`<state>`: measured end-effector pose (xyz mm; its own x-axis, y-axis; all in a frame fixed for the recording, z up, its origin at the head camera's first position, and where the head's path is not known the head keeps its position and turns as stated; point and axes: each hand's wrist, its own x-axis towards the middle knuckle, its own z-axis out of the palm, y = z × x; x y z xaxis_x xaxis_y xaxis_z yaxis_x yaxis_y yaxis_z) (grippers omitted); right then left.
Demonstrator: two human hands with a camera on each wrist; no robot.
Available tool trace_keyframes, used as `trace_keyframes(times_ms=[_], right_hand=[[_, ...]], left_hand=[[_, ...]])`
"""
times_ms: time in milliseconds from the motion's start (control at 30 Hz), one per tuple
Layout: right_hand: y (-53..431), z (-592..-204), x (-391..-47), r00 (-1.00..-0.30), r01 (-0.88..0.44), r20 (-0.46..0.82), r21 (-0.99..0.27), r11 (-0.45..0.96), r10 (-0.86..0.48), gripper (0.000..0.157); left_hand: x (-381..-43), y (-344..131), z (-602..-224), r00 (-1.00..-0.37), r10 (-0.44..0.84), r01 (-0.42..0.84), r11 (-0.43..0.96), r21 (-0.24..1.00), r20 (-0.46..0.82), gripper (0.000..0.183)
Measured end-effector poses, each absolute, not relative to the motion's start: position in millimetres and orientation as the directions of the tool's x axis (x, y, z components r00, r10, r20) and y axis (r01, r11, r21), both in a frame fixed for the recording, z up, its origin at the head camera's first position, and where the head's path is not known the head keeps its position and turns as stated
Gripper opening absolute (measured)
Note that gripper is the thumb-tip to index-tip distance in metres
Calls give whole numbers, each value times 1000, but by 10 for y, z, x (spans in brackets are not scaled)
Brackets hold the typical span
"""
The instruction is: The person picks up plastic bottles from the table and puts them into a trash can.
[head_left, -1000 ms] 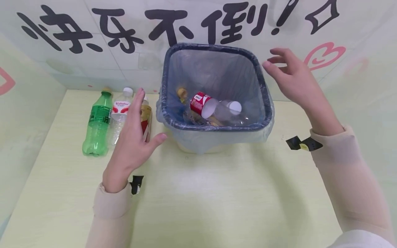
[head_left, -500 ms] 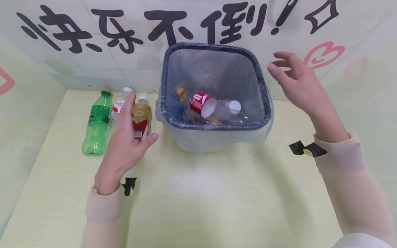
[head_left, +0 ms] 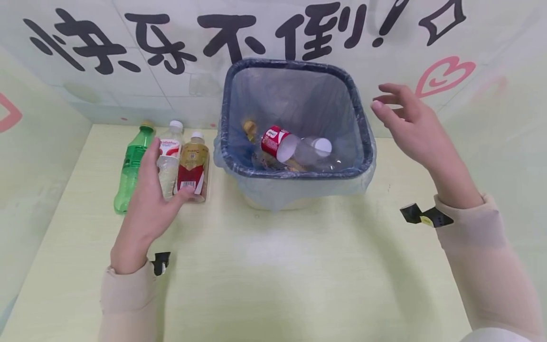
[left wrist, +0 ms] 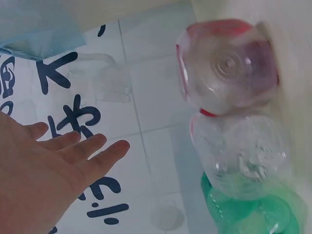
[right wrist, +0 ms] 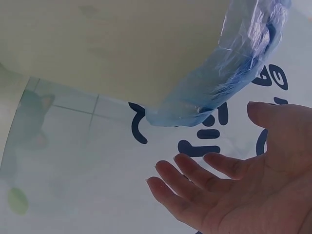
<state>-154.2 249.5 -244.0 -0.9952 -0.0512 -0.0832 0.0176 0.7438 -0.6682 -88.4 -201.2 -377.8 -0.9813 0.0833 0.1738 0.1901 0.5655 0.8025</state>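
My left hand hovers over the left of the table with fingers extended and thumb spread, holding nothing. In the head view it overlaps the green bottle and the clear bottle; the thumb tip overlaps the foot of the bottle with the gold and red label. The left wrist view shows the bottle bases in a row: the red-edged one, the clear one and the green one. To the right of the lined bin, my right hand hangs in the air, fingers relaxed and holding nothing.
Inside the bin lie a bottle with a red label, a clear bottle with a white cap and a yellowish scrap. The bin stands against the back wall, which carries black lettering. The pale table extends in front.
My left hand has moved left and toward me, from beside the bin to over the bottles, uncovering the gold and red one. My right hand has drifted slightly right and down, away from the bin.
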Motion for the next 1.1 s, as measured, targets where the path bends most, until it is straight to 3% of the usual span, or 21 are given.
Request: trace_keyframes(times_ms=[633,1100], right_hand=[[2474,-2530,-1416,-991,-4,-94,-672,741,-91,60],[2490,-2639,-1332,-985,-3,-117,-716,698,-125,57]], left_hand=[[-894,-2421,-3947,-989,13,124,634,763,150,90],[-908,-2876,-4158,-997,-50,12,682,731,63,88]])
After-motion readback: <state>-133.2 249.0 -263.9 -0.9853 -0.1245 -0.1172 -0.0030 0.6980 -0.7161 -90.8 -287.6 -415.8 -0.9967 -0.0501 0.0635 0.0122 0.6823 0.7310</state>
